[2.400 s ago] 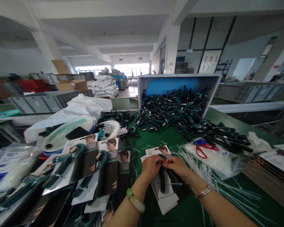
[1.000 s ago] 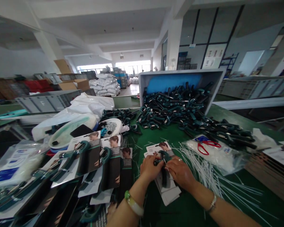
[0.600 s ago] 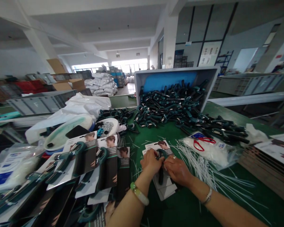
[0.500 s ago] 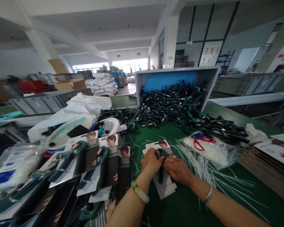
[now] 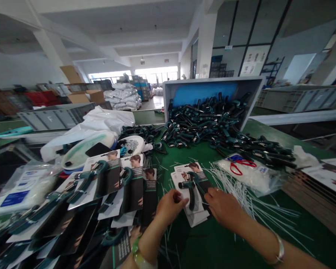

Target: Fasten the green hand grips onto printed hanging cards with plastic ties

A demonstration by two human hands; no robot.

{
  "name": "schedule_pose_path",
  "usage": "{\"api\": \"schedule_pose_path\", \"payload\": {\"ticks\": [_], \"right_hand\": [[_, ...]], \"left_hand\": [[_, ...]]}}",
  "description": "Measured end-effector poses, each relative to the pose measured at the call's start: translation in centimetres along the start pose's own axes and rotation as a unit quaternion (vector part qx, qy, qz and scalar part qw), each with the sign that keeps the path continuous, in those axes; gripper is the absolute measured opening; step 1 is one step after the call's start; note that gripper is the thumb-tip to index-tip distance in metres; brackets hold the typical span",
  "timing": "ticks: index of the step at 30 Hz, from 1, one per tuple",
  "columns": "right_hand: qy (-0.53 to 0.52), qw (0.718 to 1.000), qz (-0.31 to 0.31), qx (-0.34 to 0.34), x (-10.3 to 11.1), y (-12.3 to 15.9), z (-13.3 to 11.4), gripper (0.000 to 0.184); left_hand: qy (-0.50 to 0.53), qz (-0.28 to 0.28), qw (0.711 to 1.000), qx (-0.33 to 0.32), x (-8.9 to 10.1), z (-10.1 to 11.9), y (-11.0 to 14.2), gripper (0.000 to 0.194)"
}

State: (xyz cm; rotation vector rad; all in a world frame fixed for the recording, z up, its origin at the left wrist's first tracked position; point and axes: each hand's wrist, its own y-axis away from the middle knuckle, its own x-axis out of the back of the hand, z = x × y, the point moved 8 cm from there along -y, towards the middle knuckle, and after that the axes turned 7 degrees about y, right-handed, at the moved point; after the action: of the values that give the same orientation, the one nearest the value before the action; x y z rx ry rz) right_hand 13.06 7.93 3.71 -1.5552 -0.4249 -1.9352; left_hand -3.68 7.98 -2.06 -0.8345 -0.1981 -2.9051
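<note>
Around your left wrist sits a bangle (image 5: pixel 139 254), a thick, rounded hoop, bright green along one stretch and paling to a milky yellow-green along the rest. Beyond the bangle, towards the fingers, your left hand (image 5: pixel 170 206) is bare. Across from the bangle, on your right wrist, you wear a narrow, shiny silver bracelet (image 5: pixel 280 248). Farther forward than the bangle, your right hand (image 5: pixel 224 207) shows a small pale glint at one finger, apparently a ring (image 5: pixel 217 189), too blurred for detail.

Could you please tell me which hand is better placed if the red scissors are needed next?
Probably the right hand: it is closer to the red scissors, which lie on the clear bag toward its side. The left hand is farther, across the green tool.
</note>
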Motion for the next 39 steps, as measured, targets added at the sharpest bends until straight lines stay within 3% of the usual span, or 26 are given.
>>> {"api": "schedule_pose_path", "payload": {"ticks": [5,10,13,16,19,22,33,39], "right_hand": [[0.061,0.998,-0.019,0.012,-0.8,0.0,-1.2,0.023],[0.047,0.995,0.042,0.077,0.4,0.7,-2.3,0.020],[-0.018,0.992,0.071,0.100,1.0,0.2,-2.5,0.021],[-0.161,0.980,0.099,0.057,1.1,-1.3,-1.4,0.019],[-0.304,0.948,0.090,-0.023,-0.2,-2.8,-0.2,0.021],[-0.352,0.929,0.065,-0.097,-1.6,-3.3,0.4,0.022],[-0.232,0.966,0.086,-0.068,-1.2,-2.7,-0.7,0.026],[-0.243,0.961,0.114,-0.069,-1.2,-2.5,-0.5,0.027]], "left_hand": [[0.037,0.008,0.999,-0.021,-0.3,0.0,0.2,0.018],[0.097,0.012,0.994,-0.057,-1.1,1.0,-0.2,0.017],[0.128,0.019,0.989,-0.065,-1.5,1.4,-0.2,0.015],[0.165,0.027,0.984,-0.059,-1.7,1.5,-0.3,0.015],[0.194,0.021,0.978,-0.073,-2.2,1.7,-0.4,0.012],[0.197,0.036,0.976,-0.086,-2.2,1.7,-0.5,0.011],[0.178,0.063,0.977,-0.097,-1.6,2.3,-0.2,0.010],[0.190,0.064,0.975,-0.098,-1.6,2.3,-0.2,0.010]]}}
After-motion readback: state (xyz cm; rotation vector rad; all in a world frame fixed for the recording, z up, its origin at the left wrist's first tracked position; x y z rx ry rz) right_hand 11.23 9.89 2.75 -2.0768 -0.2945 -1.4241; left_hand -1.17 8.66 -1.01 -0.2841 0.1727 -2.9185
